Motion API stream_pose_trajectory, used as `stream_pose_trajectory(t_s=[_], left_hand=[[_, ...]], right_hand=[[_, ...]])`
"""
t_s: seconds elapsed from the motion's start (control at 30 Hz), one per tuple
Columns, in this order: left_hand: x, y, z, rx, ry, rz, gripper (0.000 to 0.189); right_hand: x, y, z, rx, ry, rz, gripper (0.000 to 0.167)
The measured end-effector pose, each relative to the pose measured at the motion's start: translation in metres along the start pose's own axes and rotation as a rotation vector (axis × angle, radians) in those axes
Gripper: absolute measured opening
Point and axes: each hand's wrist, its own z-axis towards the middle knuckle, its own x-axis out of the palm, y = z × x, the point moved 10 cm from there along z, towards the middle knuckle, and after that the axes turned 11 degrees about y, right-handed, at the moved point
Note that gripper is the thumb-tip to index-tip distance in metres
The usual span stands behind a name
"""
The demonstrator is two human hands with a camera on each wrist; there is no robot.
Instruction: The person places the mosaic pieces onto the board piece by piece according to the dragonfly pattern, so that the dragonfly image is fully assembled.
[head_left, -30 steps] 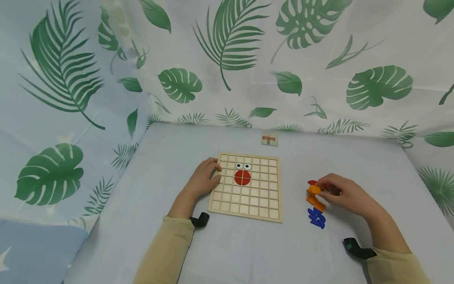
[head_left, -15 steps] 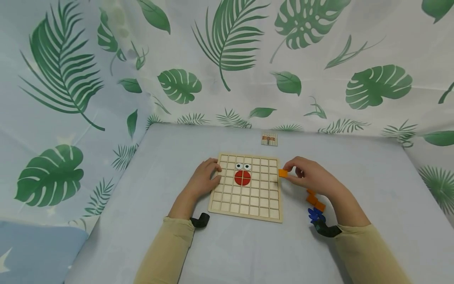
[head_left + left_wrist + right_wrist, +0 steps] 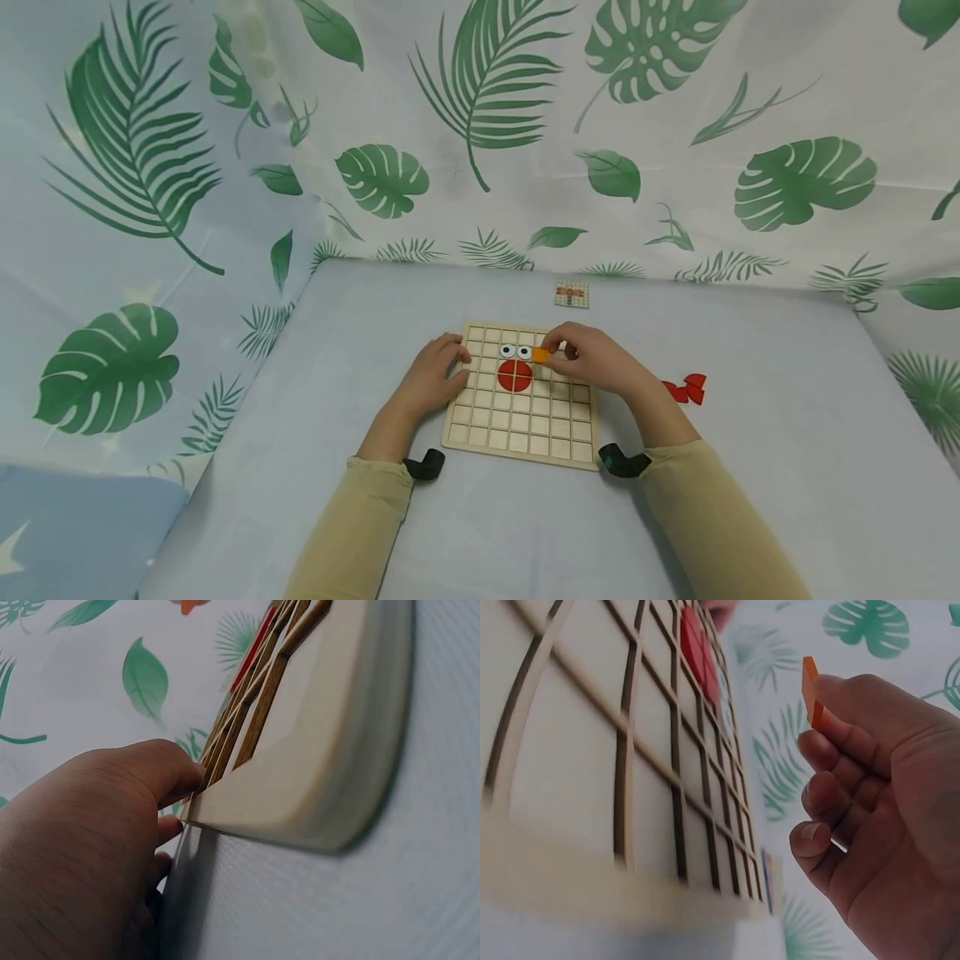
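Note:
My right hand [image 3: 588,357] pinches an orange square tile [image 3: 540,355] between thumb and fingers, over the upper part of the wooden grid board [image 3: 517,456]. In the right wrist view the tile [image 3: 811,691] is tilted on edge, apart from the board. Two eye tiles [image 3: 516,352] lie side by side on the grid, just left of the held tile. Below them, red quarter tiles form a circle [image 3: 514,376]. My left hand [image 3: 431,372] rests at the board's left edge; in the left wrist view its thumb [image 3: 180,772] touches the rim, fingers loosely bent.
Loose red tiles [image 3: 693,389] lie on the white table [image 3: 525,533] right of the board, partly behind my right forearm. A small pattern card [image 3: 572,294] lies behind the board. Leaf-printed cloth [image 3: 480,208] hangs at the back and sides.
My right hand has picked the orange tile from the pile on the right and carried it left over the board. The remaining orange and blue tiles are now hidden by that arm.

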Motion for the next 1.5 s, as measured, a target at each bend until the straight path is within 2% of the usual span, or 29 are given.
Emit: stream_pose_trajectory(t_s=[0.23, 0.47, 0.67, 0.97, 1.23, 1.5], left_hand=[[-0.001, -0.001, 0.0, 0.004, 0.008, 0.002, 0.014], [0.0, 0.001, -0.001, -0.016, 0.012, -0.015, 0.014], [0.0, 0.001, -0.001, 0.004, 0.008, -0.012, 0.014], [-0.001, 0.001, -0.001, 0.006, 0.01, -0.01, 0.015], [0.0, 0.0, 0.0, 0.005, 0.01, -0.007, 0.014], [0.0, 0.0, 0.001, 0.014, 0.018, 0.006, 0.014]], right_hand=[[0.016, 0.012, 0.025, -0.031, -0.007, 0.018, 0.023], [0.032, 0.02, 0.044, -0.001, -0.002, 0.054, 0.026], [0.047, 0.018, 0.057, 0.033, 0.008, 0.023, 0.026], [0.053, 0.023, 0.063, 0.067, 0.001, -0.045, 0.029], [0.055, 0.025, 0.066, 0.058, -0.003, -0.144, 0.026], [0.056, 0.026, 0.066, 0.056, -0.005, -0.159, 0.03]])
